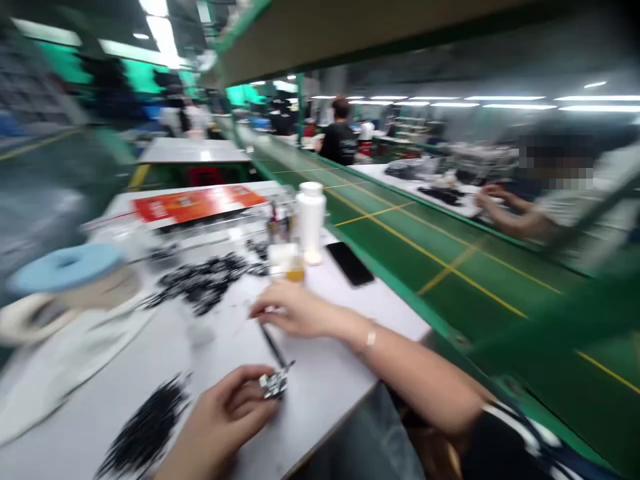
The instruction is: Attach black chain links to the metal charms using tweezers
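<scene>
A tall white plastic bottle (311,220) with a rounded cap stands upright at the far side of the pale grey worktable (330,387), and something yellowish shows at its foot; what fills it cannot be made out. Just in front of it sits a small clear cup (285,261) with an amber liquid pooled at the bottom. To the left, a round tub with a light blue lid (67,267) is closed, so its contents stay hidden.

The left hand (223,417) lies low on the table near the front edge, its thumb and fingers pinched on a small shiny silver metal part (274,385). The part is blurred, so its shape is hard to read. A thin dark rod-like tool (273,345) runs from that part up and slightly left toward the right hand (290,310); its long axis lies almost along the table's depth, near end at the metal part, far end under the right hand. The right hand rests palm down with fingers curled over that far end; whether it truly grips the tool cannot be told.

A heap of small black pieces (203,280) lies beyond the hands, a fan of thin black sticks (145,430) lies left of the left hand, and a black phone (350,263) lies flat beside the green conveyor belt (450,267).
</scene>
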Demonstrator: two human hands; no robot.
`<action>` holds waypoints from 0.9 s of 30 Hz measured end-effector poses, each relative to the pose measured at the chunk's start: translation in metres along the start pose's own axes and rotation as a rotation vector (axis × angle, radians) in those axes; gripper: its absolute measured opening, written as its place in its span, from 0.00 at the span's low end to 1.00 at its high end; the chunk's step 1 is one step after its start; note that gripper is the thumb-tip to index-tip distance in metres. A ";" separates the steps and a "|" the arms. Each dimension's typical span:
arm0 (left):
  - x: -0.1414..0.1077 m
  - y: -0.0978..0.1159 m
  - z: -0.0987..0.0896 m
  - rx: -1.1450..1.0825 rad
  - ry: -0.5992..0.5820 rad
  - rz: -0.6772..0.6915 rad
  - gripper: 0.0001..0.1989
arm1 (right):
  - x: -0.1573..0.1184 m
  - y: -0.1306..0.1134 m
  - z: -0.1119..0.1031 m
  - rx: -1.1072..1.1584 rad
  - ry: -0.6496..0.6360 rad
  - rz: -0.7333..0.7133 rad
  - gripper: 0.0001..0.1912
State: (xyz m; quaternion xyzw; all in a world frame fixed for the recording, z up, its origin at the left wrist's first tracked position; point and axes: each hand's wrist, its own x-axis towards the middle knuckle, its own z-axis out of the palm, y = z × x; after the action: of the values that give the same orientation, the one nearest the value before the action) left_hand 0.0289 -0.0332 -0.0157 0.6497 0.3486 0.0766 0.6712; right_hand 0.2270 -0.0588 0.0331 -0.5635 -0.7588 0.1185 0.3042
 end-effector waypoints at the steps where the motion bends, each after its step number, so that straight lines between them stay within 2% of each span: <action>1: -0.002 0.002 0.001 -0.057 0.002 0.003 0.19 | 0.000 0.004 0.005 0.073 0.024 -0.014 0.05; 5: 0.003 0.010 0.001 -0.189 0.018 0.015 0.18 | -0.013 0.027 0.007 0.301 0.085 0.064 0.06; 7: 0.003 0.010 -0.001 -0.199 0.033 0.099 0.18 | -0.018 0.034 0.007 0.394 0.072 0.095 0.06; 12: -0.001 0.006 -0.006 -0.169 0.045 0.386 0.17 | -0.021 0.030 0.019 0.554 0.037 0.166 0.06; 17: -0.001 0.006 -0.006 -0.176 0.032 0.472 0.17 | -0.027 0.024 0.031 0.638 0.028 0.231 0.04; 21: -0.001 0.006 -0.004 -0.159 0.050 0.500 0.18 | -0.029 0.019 0.034 0.587 0.045 0.198 0.05; 27: -0.002 0.006 -0.005 -0.102 0.105 0.551 0.18 | -0.027 0.017 0.036 0.223 0.150 0.019 0.06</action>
State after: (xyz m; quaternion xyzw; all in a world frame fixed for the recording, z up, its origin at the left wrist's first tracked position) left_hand 0.0271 -0.0291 -0.0088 0.6805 0.1891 0.3071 0.6378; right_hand 0.2237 -0.0727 -0.0133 -0.5404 -0.7108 0.1626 0.4199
